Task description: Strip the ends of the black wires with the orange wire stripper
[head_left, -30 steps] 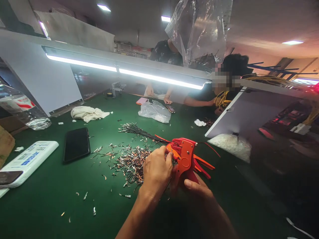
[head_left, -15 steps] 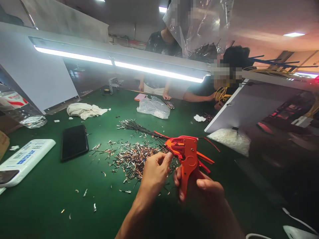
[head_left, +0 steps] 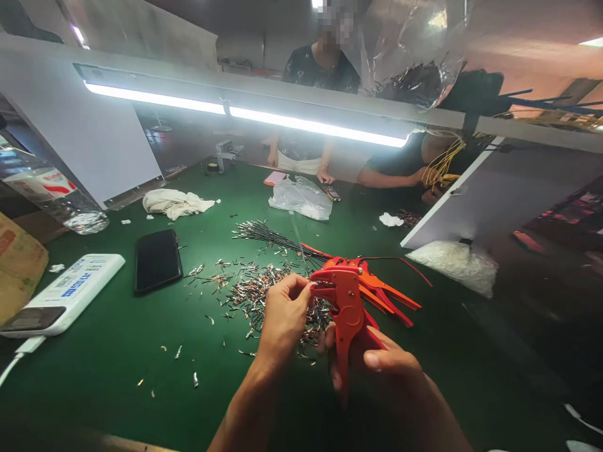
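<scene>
My right hand (head_left: pixel 396 364) is wrapped round the handles of a red-orange wire stripper (head_left: pixel 349 307), jaws pointing left. Thumb and forefinger of my left hand (head_left: pixel 285 317) are pinched together at those jaws. A thin, blurred wire (head_left: pixel 298 235) rises from the left fingertips; its end at the jaws is hidden. Behind the held tool lies a second red-orange wire stripper (head_left: pixel 393 298). A bundle of black wires (head_left: pixel 273 236) with bare metal tips lies beyond my hands. Underneath and left of them spreads a heap of cut wire ends (head_left: pixel 254 295).
On the green table (head_left: pixel 108 389) at left are a black phone (head_left: pixel 158 260), a white power bank (head_left: pixel 70 292) and a bottle (head_left: pixel 51 188). A white cloth (head_left: pixel 174 204) and a plastic bag (head_left: pixel 301 198) lie farther back. A white panel (head_left: pixel 452 194) stands at right. Two people are across the table.
The view has shifted, so the table appears farther right. The held stripper has turned more upright and come apart from the second one, with my left fingertips at its jaws.
</scene>
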The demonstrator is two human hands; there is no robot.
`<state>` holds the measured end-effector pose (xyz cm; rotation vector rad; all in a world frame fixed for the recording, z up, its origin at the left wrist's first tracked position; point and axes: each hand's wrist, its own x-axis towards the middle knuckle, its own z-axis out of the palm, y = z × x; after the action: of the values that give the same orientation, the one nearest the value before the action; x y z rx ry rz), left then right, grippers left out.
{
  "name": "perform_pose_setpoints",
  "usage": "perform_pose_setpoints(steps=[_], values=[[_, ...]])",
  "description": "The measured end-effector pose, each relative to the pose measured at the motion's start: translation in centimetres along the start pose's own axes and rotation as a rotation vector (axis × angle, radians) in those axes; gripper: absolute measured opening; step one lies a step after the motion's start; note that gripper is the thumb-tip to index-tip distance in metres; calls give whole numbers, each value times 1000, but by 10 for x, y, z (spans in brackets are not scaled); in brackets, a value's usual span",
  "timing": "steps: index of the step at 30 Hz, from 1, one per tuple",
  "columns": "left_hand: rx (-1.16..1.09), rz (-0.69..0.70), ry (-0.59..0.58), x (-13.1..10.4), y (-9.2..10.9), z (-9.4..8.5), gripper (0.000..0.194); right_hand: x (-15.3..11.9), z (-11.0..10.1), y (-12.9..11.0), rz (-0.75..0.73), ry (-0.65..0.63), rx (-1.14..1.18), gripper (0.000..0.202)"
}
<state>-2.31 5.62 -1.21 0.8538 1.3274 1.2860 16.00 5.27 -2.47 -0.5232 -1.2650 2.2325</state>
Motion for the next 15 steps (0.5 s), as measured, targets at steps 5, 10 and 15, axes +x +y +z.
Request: perform_pose_setpoints(steps=[5,10,15], values=[[10,-80,-154,-2,-3,-2,43,1,3,-2,-43,45,21,44],[-52,-14,-47,-3,-2,-8,42,2,1,1,-60,45,20,45],[-97,-3,4,2,2,-18,41,4,4,1,-61,51,15,44]])
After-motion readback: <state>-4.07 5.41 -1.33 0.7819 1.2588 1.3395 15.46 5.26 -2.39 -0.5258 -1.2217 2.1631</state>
